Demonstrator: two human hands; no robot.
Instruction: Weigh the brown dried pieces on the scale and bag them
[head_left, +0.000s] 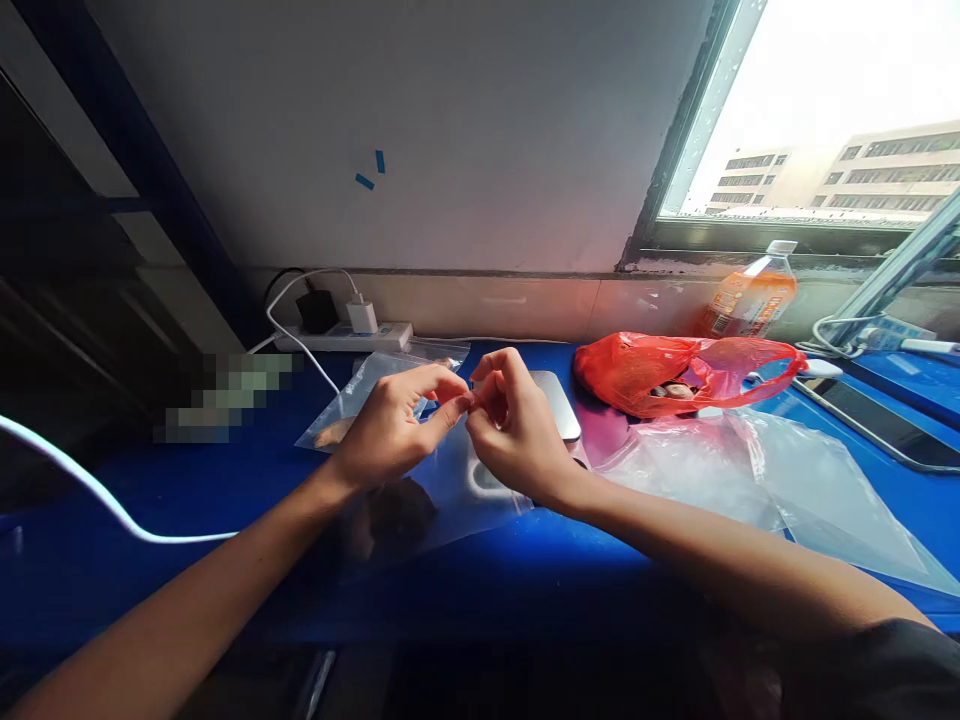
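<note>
My left hand (pixel 401 420) and my right hand (pixel 516 425) meet above the blue table, thumbs and index fingertips pinched close together. Whatever is between the fingertips is too small to make out. Below them lies a clear zip bag (pixel 457 510) with dark brown pieces (pixel 394 515) inside. Another clear zip bag (pixel 352 400), holding something light brown, is partly hidden behind my left hand. Just behind my right hand sits a flat silver-topped device (pixel 556 405), mostly covered by that hand.
A red plastic bag (pixel 637 370) with brown contents lies to the right, near flat clear bags (pixel 817 480). An orange drink bottle (pixel 754 290), a phone (pixel 885 420) and a power strip (pixel 337 338) with white cables stand around the blue table (pixel 247 570).
</note>
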